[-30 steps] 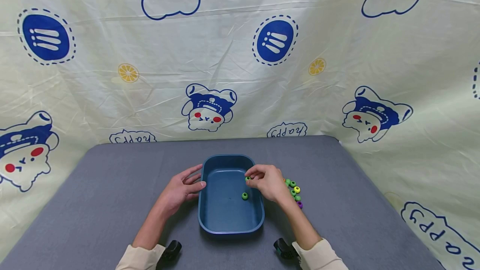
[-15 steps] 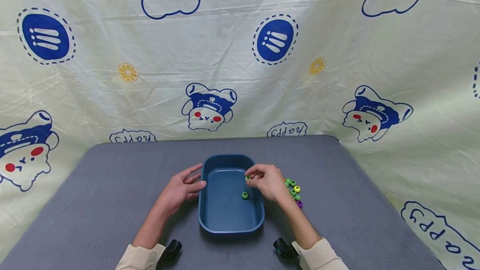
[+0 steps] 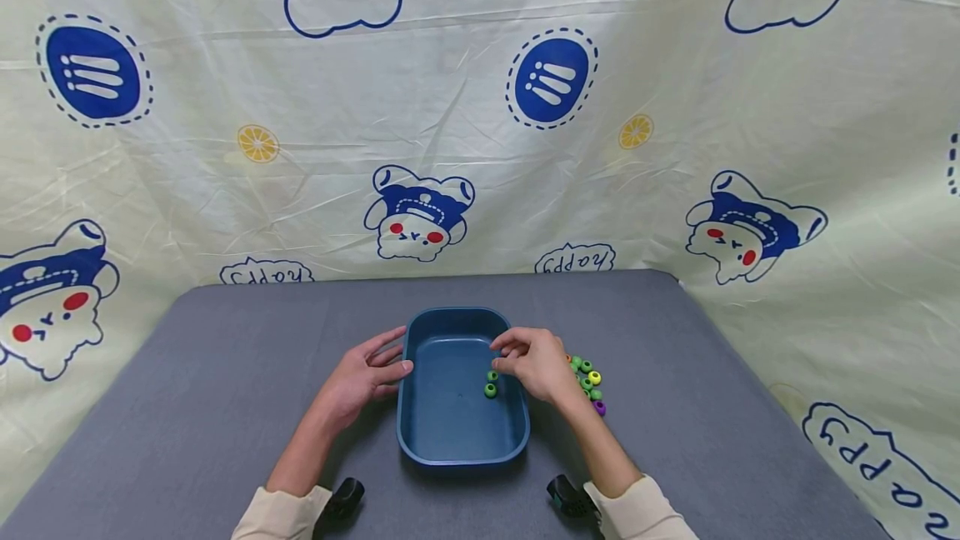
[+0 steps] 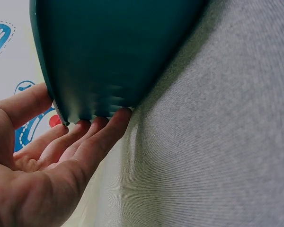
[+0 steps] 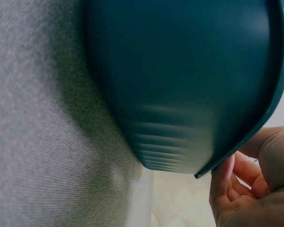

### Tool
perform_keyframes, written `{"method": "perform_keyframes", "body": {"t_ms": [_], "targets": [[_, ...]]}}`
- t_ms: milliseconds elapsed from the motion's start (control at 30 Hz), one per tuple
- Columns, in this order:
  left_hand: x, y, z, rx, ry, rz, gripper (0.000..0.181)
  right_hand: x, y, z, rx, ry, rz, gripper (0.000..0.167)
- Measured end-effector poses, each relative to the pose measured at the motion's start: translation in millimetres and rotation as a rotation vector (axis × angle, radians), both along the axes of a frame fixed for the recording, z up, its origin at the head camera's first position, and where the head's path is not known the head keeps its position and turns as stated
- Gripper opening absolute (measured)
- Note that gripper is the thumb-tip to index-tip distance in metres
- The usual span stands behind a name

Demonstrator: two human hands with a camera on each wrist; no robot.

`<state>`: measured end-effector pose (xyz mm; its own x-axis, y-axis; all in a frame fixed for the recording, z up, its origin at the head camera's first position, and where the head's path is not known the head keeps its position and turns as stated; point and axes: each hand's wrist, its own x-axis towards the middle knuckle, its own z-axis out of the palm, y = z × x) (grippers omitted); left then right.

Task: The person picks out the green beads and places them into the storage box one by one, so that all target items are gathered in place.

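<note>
Green beads in the tray: two, a farther one (image 3: 492, 376) and a nearer one (image 3: 491, 391), on the floor near the right wall; whether they touch I cannot tell.
Blue tray (image 3: 450, 423): one, upright on the table; its floor stretches wide to the left of the beads.
Right hand (image 3: 536, 362): over the tray's right rim, thumb and forefinger tips a little apart with nothing seen between them; the two beads lie just nearer the person.
Left hand (image 3: 367, 377): fingers spread and nearly straight, tips against the tray's left wall, thumb at the rim.
Loose beads: outside the tray, beyond the right hand; one yellow bead (image 3: 595, 377), one purple bead (image 3: 599, 408), one orange bead (image 3: 568, 358), at least five green; the hand may hide more.
Grey table (image 3: 225, 407): far edge near the tray's far end; side edges well apart from the tray.
Sleeves: two, left (image 3: 281, 515) and right (image 3: 637, 511), each beside a black device.
Printed cloth (image 3: 322, 90): upright behind the table, three capped cartoon animals on it.
</note>
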<state>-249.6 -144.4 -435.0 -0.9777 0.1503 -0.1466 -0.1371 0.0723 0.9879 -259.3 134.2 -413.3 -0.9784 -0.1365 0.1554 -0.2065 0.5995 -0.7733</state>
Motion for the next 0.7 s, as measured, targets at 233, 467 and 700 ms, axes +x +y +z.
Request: {"method": "perform_keyframes", "body": {"t_ms": [233, 467, 700], "targets": [[-0.3, -0.4, -0.2, -0.004, 0.002, -0.003, 0.061, -0.2, 0.8, -0.4, -0.001, -0.005, -0.003, 0.016], [-0.3, -0.7, -0.3, -0.007, 0.003, -0.003, 0.061, 0.2, 1.2, 0.5, -0.002, -0.009, -0.003, 0.017], [-0.1, -0.5, -0.4, -0.016, 0.001, 0.002, 0.061, 0.0, 2.8, 3.8, -0.007, -0.035, 0.014, 0.018]]}}
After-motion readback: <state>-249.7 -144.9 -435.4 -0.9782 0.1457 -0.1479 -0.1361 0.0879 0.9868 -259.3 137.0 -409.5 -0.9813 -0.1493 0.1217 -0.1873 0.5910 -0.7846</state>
